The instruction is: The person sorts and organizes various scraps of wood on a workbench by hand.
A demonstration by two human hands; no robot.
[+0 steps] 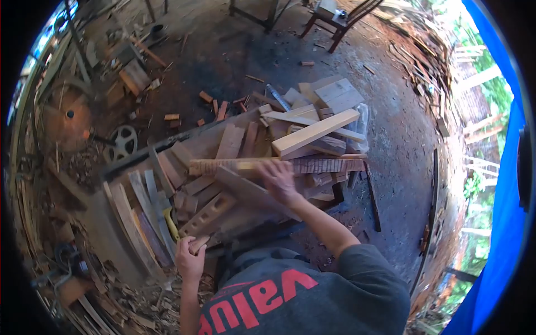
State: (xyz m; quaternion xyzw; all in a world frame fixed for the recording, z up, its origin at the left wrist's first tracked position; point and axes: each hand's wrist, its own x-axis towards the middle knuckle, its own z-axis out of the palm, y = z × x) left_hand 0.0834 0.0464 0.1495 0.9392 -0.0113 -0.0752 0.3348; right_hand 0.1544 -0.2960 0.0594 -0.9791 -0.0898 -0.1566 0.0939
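My right hand lies over the middle of a long, narrow wooden board that spans the pile from side to side. Its fingers reach across the board's edge and are somewhat blurred. Lower down, my left hand is curled round a small wood piece near the table's near edge. Just above that hand lies a yellow-handled tool. Between my hands are a block with a row of holes and a wide slanting plank. A thick pale beam rests on the pile beyond my right hand.
Long curved strips lie at the table's left end. A spoked wheel stands beyond its left corner. Offcuts are scattered on the floor. A wooden chair is at the top, and a blue tarp hangs at the right.
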